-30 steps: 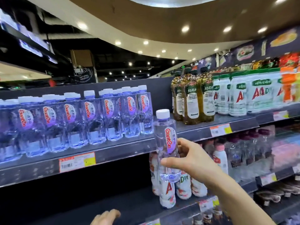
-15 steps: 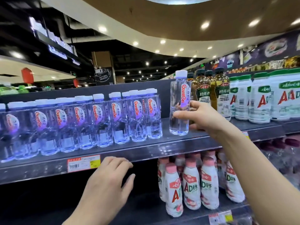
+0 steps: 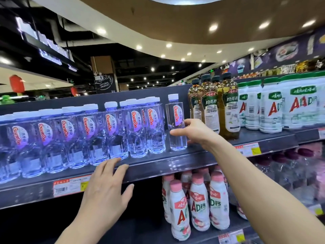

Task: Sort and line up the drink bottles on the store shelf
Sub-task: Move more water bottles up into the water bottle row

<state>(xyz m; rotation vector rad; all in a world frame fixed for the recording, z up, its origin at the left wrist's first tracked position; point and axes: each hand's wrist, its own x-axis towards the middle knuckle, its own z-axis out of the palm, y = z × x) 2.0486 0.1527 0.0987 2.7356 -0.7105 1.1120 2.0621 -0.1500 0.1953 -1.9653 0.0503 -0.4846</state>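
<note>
A clear water bottle with a white cap and a red-lettered label stands upright on the grey upper shelf, just right of a row of several matching water bottles. My right hand is wrapped around its middle from the right. My left hand is spread open with its fingertips on the shelf's front edge, below the row, holding nothing.
Brown tea bottles stand close to the right of the held bottle, then white bottles with green caps. On the shelf below are white bottles with pink caps. Price tags line the shelf edge.
My right hand lifted the water bottle from below the shelf and set it down at the right end of the water row. My left hand rose to the shelf's front edge.
</note>
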